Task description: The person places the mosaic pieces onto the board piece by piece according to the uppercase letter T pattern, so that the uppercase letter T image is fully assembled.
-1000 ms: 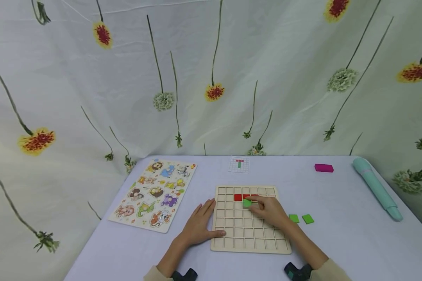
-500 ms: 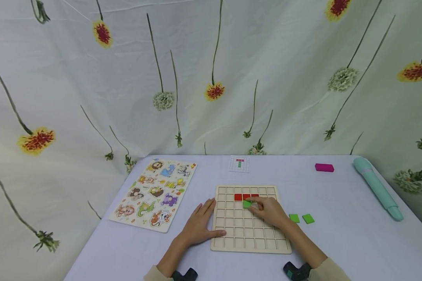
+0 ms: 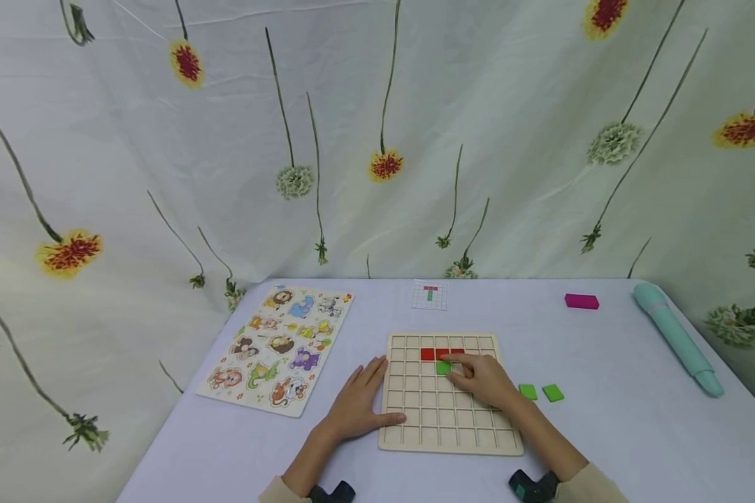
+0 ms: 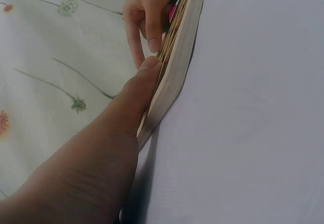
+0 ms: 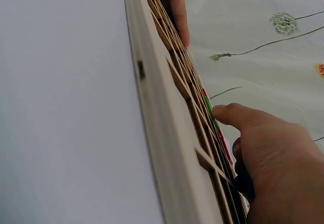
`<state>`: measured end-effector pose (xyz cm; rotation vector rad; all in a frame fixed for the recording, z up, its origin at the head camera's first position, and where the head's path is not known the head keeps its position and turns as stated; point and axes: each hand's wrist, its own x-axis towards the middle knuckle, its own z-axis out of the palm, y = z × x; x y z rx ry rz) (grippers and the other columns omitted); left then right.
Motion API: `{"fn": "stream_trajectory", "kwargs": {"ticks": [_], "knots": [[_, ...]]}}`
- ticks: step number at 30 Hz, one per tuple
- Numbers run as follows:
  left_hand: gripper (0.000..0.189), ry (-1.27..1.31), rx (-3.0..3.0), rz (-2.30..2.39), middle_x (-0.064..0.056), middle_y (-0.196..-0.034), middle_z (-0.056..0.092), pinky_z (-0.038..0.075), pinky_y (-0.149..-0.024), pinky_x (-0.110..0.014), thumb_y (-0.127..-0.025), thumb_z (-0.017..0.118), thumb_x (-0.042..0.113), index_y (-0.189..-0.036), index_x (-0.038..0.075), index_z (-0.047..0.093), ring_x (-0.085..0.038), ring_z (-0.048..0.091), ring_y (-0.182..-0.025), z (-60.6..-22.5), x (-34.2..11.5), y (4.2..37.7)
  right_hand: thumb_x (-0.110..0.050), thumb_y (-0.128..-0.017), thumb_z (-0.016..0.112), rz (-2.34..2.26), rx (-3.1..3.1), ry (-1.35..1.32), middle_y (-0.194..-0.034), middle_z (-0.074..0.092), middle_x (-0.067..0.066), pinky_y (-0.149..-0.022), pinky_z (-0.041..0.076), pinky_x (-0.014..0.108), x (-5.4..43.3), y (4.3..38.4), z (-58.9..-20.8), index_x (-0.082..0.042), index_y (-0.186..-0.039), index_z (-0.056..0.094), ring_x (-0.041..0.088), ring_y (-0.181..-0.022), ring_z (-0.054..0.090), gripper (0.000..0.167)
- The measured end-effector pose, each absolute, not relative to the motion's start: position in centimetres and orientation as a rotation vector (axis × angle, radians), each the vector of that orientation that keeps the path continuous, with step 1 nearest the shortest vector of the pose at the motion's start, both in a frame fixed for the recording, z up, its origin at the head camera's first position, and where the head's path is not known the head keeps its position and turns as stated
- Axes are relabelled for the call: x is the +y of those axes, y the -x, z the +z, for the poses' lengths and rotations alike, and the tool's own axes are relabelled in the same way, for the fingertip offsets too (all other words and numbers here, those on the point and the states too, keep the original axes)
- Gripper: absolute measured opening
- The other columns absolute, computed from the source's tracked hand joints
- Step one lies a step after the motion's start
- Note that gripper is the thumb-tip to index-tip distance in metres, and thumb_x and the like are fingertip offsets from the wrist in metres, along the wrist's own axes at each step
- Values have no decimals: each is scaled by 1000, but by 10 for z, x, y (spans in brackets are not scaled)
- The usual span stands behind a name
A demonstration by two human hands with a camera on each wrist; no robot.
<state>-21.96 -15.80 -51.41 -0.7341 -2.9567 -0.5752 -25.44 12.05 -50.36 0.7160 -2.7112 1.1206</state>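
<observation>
A wooden grid board (image 3: 409,439) lies on the table in the head view, with a row of red square tiles (image 3: 427,354) in its upper cells. Just below the middle red tile, a green square tile (image 3: 443,368) sits flat in a cell. My right hand (image 3: 481,379) pinches at this tile, index finger along its upper edge and thumb at its right side. The left hand (image 3: 356,405) steadies the board's left edge with straight fingers, its thumb resting over the frame. In the right wrist view the right thumb (image 5: 238,115) meets the green tile (image 5: 208,105).
Two loose green tiles (image 3: 553,392) lie right of the board. Behind it is a pattern card (image 3: 439,300) showing a red and green T. An animal puzzle board (image 3: 277,349) is at left. A magenta block (image 3: 581,301) and a teal cylindrical case (image 3: 677,339) are at right.
The green tile has gone from tilted to flat in its cell below the red row. The right fingers stay at it, and the left hand has kept its place.
</observation>
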Motion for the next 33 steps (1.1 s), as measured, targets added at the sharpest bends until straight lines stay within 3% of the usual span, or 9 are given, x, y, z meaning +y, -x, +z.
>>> {"fn": "stream_trajectory", "kwargs": {"ticks": [33], "knots": [[110,727,-2953,-564,-8,-150,24,11,-113,-38,-70,49,79,-146,4,23,-19,17,-138,-514,-157,220,-26,-74,78,1098,-2593,-573,-50,24,-18,-41,25,17,238,208,-511,-20,-103,71,-3,-49,21,30]]}}
